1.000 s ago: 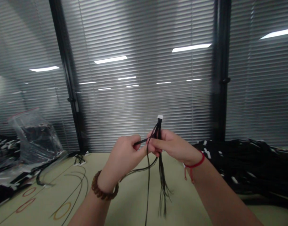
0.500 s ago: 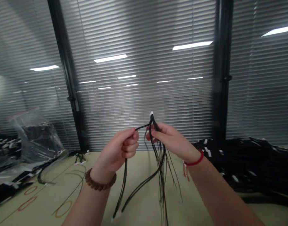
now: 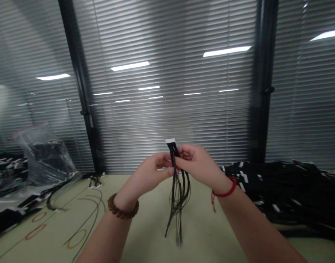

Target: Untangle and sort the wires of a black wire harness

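A bundle of thin black wires [image 3: 178,197] hangs down between my hands, with a white connector [image 3: 170,141] at its top end. My right hand [image 3: 197,164] pinches the bundle just below the connector. My left hand [image 3: 148,173] reaches in from the other side, its fingertips against the same wires. The loose wire ends dangle free below both hands, over the table. A wooden bead bracelet [image 3: 123,206] circles my left wrist, and a red string [image 3: 224,190] circles my right.
A large heap of black wire bundles [image 3: 282,190] lies on the right of the pale green table [image 3: 153,233]. A clear plastic bag [image 3: 43,155] holding dark wires stands at the left. Loose wires and thin loops lie on the tabletop. Window blinds and dark posts stand behind.
The wires that spread out from my left hand are now gathered into one hanging bundle. My hands have come closer together, and the connector has shifted left and slightly down.
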`<state>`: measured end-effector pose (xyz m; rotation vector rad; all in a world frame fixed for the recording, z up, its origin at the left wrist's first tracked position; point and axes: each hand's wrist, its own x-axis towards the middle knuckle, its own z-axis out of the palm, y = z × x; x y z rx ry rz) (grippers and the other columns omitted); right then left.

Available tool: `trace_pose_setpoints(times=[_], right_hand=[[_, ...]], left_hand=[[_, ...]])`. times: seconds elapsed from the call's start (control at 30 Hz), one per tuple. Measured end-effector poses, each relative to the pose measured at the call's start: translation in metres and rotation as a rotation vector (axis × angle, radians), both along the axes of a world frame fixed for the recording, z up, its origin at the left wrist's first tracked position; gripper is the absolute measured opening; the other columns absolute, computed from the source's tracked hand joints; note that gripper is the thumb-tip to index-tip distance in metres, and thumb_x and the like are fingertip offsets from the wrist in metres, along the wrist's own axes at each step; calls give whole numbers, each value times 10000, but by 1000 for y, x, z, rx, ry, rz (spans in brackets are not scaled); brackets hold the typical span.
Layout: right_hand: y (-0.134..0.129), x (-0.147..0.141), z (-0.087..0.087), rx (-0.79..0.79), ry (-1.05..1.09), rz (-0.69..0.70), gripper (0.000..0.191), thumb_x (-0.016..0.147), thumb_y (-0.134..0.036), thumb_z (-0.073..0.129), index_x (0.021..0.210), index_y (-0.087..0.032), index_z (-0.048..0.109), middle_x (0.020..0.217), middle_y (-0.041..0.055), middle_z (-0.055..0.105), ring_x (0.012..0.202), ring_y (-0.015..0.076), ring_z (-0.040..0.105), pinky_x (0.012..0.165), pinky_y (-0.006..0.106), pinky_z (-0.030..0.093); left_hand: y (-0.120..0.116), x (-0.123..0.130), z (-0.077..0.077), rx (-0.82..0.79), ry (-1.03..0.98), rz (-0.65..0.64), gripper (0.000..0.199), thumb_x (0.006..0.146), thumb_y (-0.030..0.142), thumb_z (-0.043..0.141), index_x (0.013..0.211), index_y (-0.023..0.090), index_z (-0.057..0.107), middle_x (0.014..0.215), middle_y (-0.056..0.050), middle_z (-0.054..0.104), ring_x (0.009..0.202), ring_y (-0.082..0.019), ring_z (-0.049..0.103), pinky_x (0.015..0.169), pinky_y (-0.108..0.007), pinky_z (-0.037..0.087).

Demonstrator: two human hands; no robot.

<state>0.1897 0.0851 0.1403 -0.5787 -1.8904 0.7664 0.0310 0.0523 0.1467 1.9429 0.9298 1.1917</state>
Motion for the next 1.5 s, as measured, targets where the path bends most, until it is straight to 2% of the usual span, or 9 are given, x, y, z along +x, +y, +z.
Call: trace_pose_setpoints(times=[0.1, 0.27, 0.53, 0.7, 0.83, 0.93, 1.2, 1.33, 1.5], right_hand=[[-2, -3, 0, -32, -5, -3, 63, 852, -149, 577, 821, -98, 560, 696, -22, 555, 578, 74, 534, 555, 210, 463], [-6, -3, 4, -88, 6, 46, 72, 847, -137, 580, 800, -96, 542, 655, -39, 519, 513, 51, 480, 476, 166, 408], [-9, 4, 6, -188, 20, 170, 108, 897, -213, 511, 853, -115, 523, 566, -74, 353, 426, 36, 305, 404, 152, 272], [-1, 6, 3, -99, 55, 62, 91, 837, -188, 598, 851, -101, 579, 727, -15, 513, 598, 73, 470, 537, 194, 406], [0, 3, 3, -121, 118, 86, 158, 877, -260, 560, 906, -104, 569, 720, -14, 522, 554, 66, 470, 518, 197, 416], [-3, 0, 4, -153, 149, 150, 206, 889, -309, 543, 918, -106, 562, 716, -12, 528, 536, 62, 468, 501, 193, 414], [-7, 10, 7, -235, 157, 366, 237, 854, -305, 557, 989, -110, 552, 723, -4, 535, 501, 51, 423, 448, 169, 338], [0, 13, 5, -226, 176, 371, 218, 819, -217, 595, 1005, -111, 554, 714, -14, 533, 523, 55, 433, 470, 168, 343], [2, 8, 3, -219, 190, 361, 148, 819, -203, 611, 919, -101, 574, 731, -8, 545, 542, 55, 449, 472, 164, 343]], left_hand=[[-1, 2, 0, -11, 4, -99, 121, 718, 124, 598, 836, 141, 612, 770, -27, 662, 782, -159, 614, 848, -332, 452], [-4, 5, -1, -17, 28, -121, 125, 738, 112, 523, 828, 137, 606, 731, -19, 629, 681, -144, 583, 718, -299, 470], [-11, 3, 5, 114, -21, 147, 95, 818, 239, 533, 784, 152, 552, 614, 58, 437, 485, -71, 327, 418, -197, 251], [-26, 0, 12, 4, -13, 79, 133, 827, 228, 442, 800, 154, 549, 569, 57, 442, 389, -56, 340, 350, -175, 259], [-26, 4, 7, -10, 16, 82, 112, 794, 169, 436, 888, 182, 496, 683, 32, 540, 394, -82, 498, 402, -227, 444], [-17, 8, 0, 48, 47, 131, 152, 782, 227, 536, 924, 197, 490, 891, -18, 585, 469, -98, 536, 393, -225, 426], [-11, 5, 4, 168, 22, 176, 127, 815, 203, 524, 703, 165, 568, 574, 50, 494, 537, -106, 415, 523, -235, 312], [-18, 1, 10, 106, -96, 106, 122, 793, 190, 545, 680, 153, 574, 578, 51, 465, 554, -90, 387, 538, -210, 329], [-19, -2, 9, -163, -185, -157, 152, 739, 179, 472, 766, 141, 617, 661, -17, 561, 603, -141, 547, 551, -283, 505]])
